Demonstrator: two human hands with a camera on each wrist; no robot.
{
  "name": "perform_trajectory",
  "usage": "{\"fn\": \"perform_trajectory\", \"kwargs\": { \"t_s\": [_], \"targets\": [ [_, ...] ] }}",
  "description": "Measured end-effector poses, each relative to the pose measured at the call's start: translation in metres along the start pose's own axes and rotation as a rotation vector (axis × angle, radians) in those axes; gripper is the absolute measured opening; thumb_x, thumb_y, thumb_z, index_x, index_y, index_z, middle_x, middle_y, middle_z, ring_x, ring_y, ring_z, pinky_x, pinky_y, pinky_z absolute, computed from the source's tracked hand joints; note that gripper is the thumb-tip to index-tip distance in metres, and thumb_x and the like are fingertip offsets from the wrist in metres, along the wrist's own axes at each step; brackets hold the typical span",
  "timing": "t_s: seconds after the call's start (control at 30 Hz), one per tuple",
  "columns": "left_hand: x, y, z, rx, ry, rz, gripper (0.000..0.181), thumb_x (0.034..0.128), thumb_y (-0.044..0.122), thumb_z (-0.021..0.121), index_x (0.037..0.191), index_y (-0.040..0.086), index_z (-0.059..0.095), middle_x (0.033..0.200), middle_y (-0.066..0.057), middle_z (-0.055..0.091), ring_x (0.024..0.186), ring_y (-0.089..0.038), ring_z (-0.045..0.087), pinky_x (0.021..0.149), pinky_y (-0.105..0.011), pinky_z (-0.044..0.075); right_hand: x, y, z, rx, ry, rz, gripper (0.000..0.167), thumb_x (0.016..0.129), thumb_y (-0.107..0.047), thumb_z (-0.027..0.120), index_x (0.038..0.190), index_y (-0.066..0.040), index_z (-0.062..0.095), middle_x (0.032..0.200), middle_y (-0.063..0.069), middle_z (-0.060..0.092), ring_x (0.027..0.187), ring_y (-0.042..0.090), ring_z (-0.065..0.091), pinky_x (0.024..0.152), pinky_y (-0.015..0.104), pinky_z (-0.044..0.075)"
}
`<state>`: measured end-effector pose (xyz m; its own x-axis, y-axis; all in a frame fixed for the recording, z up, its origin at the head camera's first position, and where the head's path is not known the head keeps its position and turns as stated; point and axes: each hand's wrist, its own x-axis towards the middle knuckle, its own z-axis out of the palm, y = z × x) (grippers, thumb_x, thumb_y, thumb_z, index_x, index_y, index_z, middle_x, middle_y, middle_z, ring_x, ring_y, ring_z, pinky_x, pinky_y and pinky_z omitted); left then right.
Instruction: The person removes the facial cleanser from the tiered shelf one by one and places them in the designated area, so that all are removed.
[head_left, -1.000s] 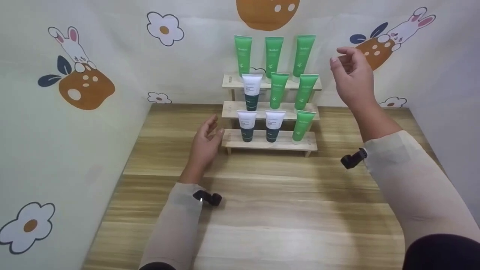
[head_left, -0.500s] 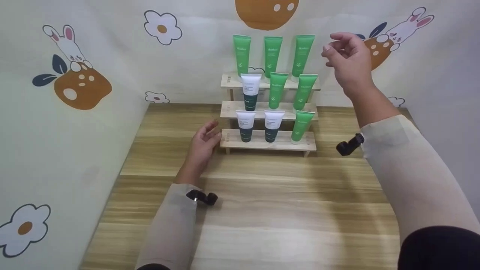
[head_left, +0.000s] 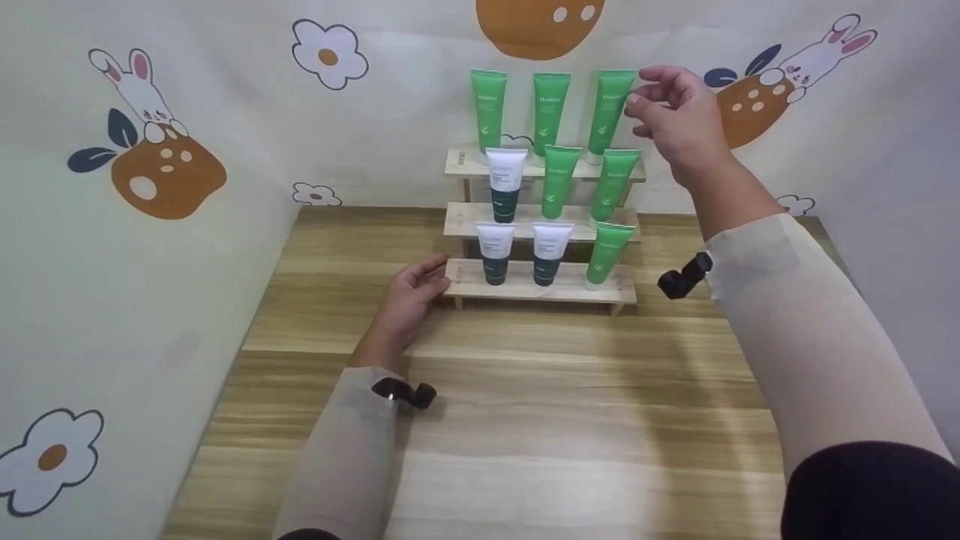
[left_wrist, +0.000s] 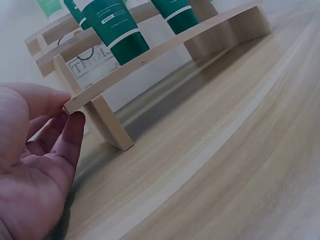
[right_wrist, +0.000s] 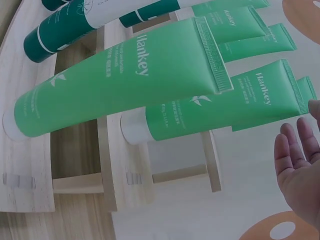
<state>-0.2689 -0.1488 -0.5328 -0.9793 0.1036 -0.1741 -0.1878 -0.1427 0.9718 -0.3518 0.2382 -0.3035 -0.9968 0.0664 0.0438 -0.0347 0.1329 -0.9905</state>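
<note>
A three-step wooden display rack [head_left: 574, 279] holds upright squeeze tubes, three to a step. My left hand [head_left: 409, 300] is at the left end of the lowest step. In the left wrist view its thumb and fingertips pinch the corner of that board [left_wrist: 165, 46]. My right hand [head_left: 679, 116] is raised at the top right, its fingers bent and close beside the top-right green tube [head_left: 611, 112]. Nothing shows in its grasp. In the right wrist view the right hand [right_wrist: 302, 170] appears at the right edge, partly cut off, near the crimped ends of green tubes.
White-and-dark-green tubes [head_left: 551, 251] stand on the two lower steps among green tubes [head_left: 609, 255]. The rack stands on a wood-grain tabletop [head_left: 525, 420]. Behind it hangs a pale printed backdrop [head_left: 397, 135] with rabbits, flowers and orange fruit.
My right hand has moved left and up, now beside the top-right green tube. The left hand has lowered slightly and come to the end of the lowest step. The tubes stand as before.
</note>
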Motion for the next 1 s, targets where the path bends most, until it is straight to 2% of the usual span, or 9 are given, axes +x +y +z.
{"fn": "perform_trajectory", "kwargs": {
  "t_s": [0.2,0.4,0.67,0.8,1.0],
  "targets": [
    [-0.001,0.000,0.001,-0.014,-0.012,-0.018,0.052,0.1030,0.005,0.067,0.153,0.005,0.055,0.159,-0.014,0.057,0.144,-0.026,0.057,0.117,-0.032,0.053,0.009,0.003,0.004,0.030,-0.043,0.058,0.044,0.100,-0.026,0.076,0.141,-0.019,0.060,0.130,-0.001,0.064,0.124,0.019,0.065,0.114,0.038,0.053],
    [-0.002,-0.001,0.000,-0.069,-0.045,-0.014,0.054,0.1039,0.001,0.062,0.156,0.000,0.049,0.161,-0.018,0.052,0.139,-0.028,0.059,0.110,-0.028,0.057,0.013,0.007,0.008,0.033,-0.087,0.081,0.044,0.102,-0.025,0.074,0.143,-0.017,0.060,0.132,-0.001,0.064,0.124,0.018,0.063,0.120,0.044,0.049],
    [0.000,-0.001,-0.001,-0.027,-0.031,-0.019,0.055,0.1023,0.006,0.066,0.155,0.006,0.052,0.163,-0.012,0.053,0.141,-0.028,0.060,0.115,-0.034,0.055,0.014,0.012,0.004,0.110,-0.080,0.081,0.044,0.100,-0.023,0.076,0.141,-0.018,0.059,0.131,0.001,0.064,0.124,0.021,0.065,0.121,0.044,0.050],
    [0.000,-0.001,-0.001,-0.025,-0.030,-0.021,0.054,0.1025,0.006,0.067,0.155,0.006,0.052,0.163,-0.012,0.052,0.142,-0.028,0.059,0.116,-0.035,0.054,0.012,0.017,-0.006,0.179,-0.064,0.078,0.048,0.098,-0.023,0.079,0.142,-0.019,0.059,0.133,0.002,0.064,0.125,0.022,0.066,0.116,0.040,0.055],
    [-0.001,-0.001,-0.001,-0.029,-0.023,-0.025,0.054,0.1026,0.004,0.066,0.155,0.005,0.052,0.162,-0.013,0.052,0.141,-0.030,0.060,0.114,-0.033,0.056,0.004,0.028,-0.025,0.264,-0.024,0.054,0.050,0.096,-0.021,0.081,0.142,-0.018,0.060,0.133,0.004,0.066,0.122,0.023,0.069,0.096,0.030,0.065]
  ]
}}
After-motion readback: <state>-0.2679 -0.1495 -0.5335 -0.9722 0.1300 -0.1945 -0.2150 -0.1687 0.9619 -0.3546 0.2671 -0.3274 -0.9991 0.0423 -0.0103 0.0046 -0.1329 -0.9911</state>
